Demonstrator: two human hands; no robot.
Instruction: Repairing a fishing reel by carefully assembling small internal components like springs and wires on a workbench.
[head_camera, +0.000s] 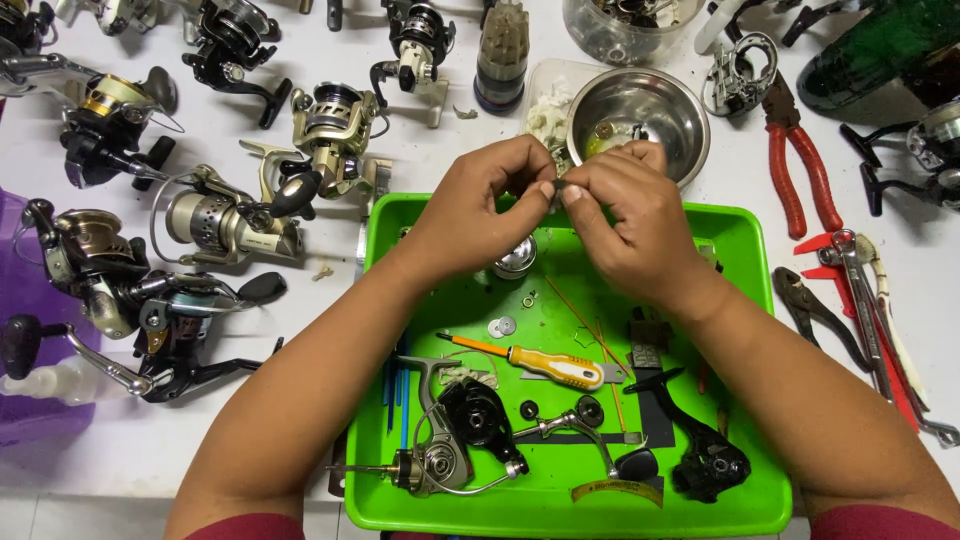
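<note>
Seen from above, two bare hands meet over the far edge of a green tray (750, 300) on a white surface (150, 440). The left hand (478, 205) and right hand (625, 225) face each other, fingertips touching around a small metal part (557, 184) pinched between them. Both sets of fingers are closed together on this part, thumb against forefinger on each side. Most of it is hidden by the fingertips, so its shape and the way it points cannot be told; what shows seems to run left to right, from one hand to the other. Neither hand is nearer: it sits right at the meeting point, held in the air above the tray's far rim, just in front of a steel bowl (650, 110).

Below the hands, inside the tray, lie a yellow-handled screwdriver (545, 364) with its long axis left to right and tip pointing left, a shiny spool (515, 260), washers (503, 326) and a stripped fishing reel (450, 440). Several whole reels (225, 222) rest on the surface to the left; red-handled pliers (795, 165) lie to the right
</note>
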